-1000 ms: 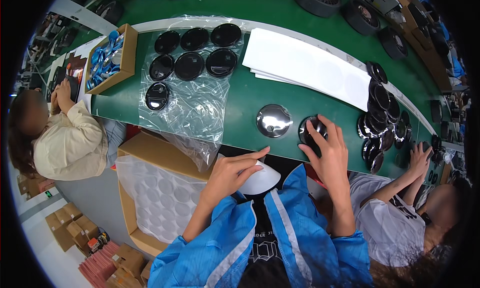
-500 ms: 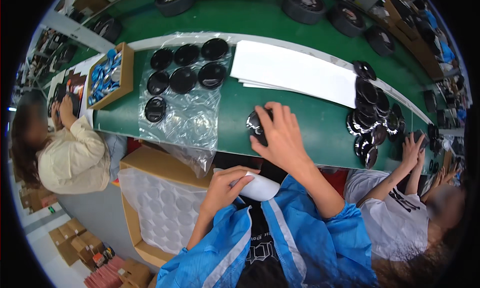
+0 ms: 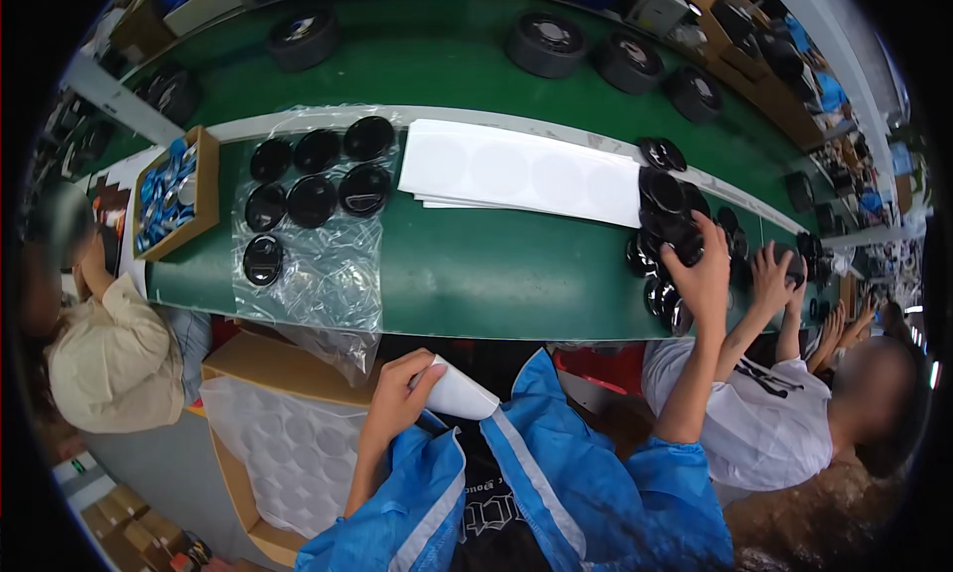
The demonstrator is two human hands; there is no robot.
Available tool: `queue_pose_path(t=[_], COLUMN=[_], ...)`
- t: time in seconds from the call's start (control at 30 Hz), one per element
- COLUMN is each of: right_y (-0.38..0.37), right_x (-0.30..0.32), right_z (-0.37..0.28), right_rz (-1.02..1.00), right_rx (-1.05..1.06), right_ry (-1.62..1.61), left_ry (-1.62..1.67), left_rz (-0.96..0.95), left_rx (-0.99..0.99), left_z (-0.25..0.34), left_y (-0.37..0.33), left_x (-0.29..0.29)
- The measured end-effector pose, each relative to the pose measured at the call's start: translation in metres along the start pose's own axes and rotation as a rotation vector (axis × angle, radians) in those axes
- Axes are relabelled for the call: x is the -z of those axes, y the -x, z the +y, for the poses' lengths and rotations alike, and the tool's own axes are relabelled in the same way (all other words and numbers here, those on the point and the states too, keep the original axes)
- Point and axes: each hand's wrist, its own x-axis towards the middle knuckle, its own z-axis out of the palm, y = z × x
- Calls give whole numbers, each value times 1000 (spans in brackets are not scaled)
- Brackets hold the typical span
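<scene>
Close to my body, my left hand (image 3: pixel 405 393) is closed on a curled white sheet (image 3: pixel 465 388), its thumb pressed on the upper end. Stretched out to the right, my right hand (image 3: pixel 703 274) has its thumb and fingers around the edge of a glossy black round disc (image 3: pixel 685 246), partly hidden by the hand. That disc lies against a heap of similar black discs (image 3: pixel 659 191). To the left, several more black discs (image 3: pixel 312 202) lie in rows on a clear plastic sheet (image 3: pixel 333 264). A stack of white sheets with faint circles (image 3: pixel 516 170) lies at the table's far side.
An open carton (image 3: pixel 238 453) below the table holds a translucent sheet with round pockets. A small cardboard box (image 3: pixel 206 180) of blue and silver pieces stands left on the green table (image 3: pixel 467 284). Dark round units (image 3: pixel 546 44) sit beyond. Co-workers (image 3: pixel 745 413) flank me.
My right hand has moved from mid-table to the heap at the right, and the disc from mid-table is gone from there. My left hand still holds the white sheet. The view has shifted right.
</scene>
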Motion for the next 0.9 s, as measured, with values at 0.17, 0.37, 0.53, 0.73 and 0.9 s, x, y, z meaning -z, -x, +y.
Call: queue_pose_path(t=[0.17,0.37,0.53,0.73,0.9], right_y=[9,5,21,-21,-31], right_x=[-21,-34,-136,-222,-228], right_z=[71,-195,-388,-454,-458], right_rz=[64,-24,-319,-457,-264], right_rx=[4,148,908,1276,1548], right_ry=[-65,-591,-843,-546,-409], left_ry=[75,47,-289,-332,-262], left_rz=[10,333,582,592,608], left_rx=[-89,-175,39,-41,-30], left_z=[22,35,17,-11,-15], left_y=[5,34,40,38,38], left_x=[5,38,79,72,68])
